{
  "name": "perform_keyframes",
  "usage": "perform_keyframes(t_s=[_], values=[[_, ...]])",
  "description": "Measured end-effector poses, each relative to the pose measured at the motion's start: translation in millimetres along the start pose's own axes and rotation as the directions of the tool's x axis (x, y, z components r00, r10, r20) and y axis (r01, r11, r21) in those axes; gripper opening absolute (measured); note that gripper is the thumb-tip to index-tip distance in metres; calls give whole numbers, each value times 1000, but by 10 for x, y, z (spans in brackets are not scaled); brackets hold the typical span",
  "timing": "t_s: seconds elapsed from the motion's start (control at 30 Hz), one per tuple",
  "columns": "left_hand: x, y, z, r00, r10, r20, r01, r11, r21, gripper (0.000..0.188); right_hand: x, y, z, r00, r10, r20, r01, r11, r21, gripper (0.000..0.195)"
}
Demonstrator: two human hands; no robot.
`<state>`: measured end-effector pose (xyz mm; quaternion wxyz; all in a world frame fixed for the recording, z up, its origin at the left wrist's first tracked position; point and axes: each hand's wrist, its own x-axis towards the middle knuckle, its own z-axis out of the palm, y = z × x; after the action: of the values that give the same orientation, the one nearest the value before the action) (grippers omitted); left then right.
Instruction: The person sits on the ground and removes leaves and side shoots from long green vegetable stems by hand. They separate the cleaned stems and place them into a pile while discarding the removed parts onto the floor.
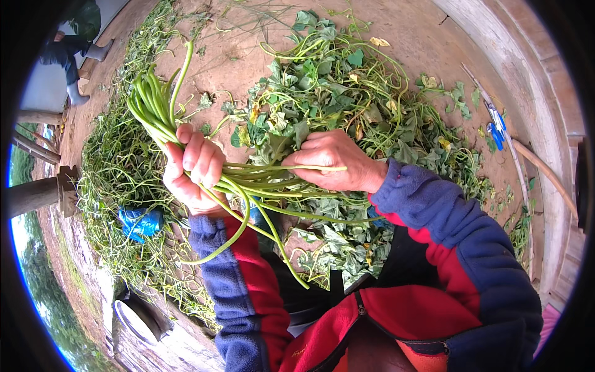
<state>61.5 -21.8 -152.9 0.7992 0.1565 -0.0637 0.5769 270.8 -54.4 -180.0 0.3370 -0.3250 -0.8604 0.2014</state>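
Observation:
A thick bundle of long green leaf stalks (pixel 153 107) is clenched in my left hand (pixel 197 167). The bundle's blunt ends fan out at the upper left, and the loose ends trail right and down past my sleeve. My right hand (pixel 332 160) is curled at the trailing stalks, its fingers pinched on a wilted green leaf (pixel 274 149). One stalk lies across its thumb side. What lies inside its palm is hidden. Just beyond, a heap of cut leafy vines (pixel 334 88), probably sweet potato, covers the ground, with some yellowed leaves among the green.
A long pile of stripped vines (pixel 121 158) lies left, with a blue plastic bag (pixel 139 223) on it. A round basin (pixel 137 321) sits lower left. Blue-handled scissors (pixel 496 128) and a stick (pixel 548 176) lie right, by a wooden ledge (pixel 525 69). Another person's boots (pixel 76 93) show upper left.

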Motion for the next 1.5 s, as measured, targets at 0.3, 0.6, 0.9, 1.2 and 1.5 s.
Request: perform_keyframes(t_s=[0.3,0.6,0.9,1.2,1.5], values=[[-13,-16,36,991,-126,46,119,983,138,20,-86,14,52,839,443,318,-525,499,690,15],[9,-216,26,984,-176,-16,176,966,191,19,-139,58,166,762,637,115,-541,530,653,10],[34,-343,10,975,-85,-206,128,969,210,16,-170,190,254,810,560,-174,-439,776,453,5],[-48,-35,15,997,-67,-23,70,986,150,20,-20,386,-226,923,373,-94,-312,870,382,14],[9,-75,-11,994,-106,26,103,988,112,20,76,88,-207,988,79,132,-122,926,359,19]])
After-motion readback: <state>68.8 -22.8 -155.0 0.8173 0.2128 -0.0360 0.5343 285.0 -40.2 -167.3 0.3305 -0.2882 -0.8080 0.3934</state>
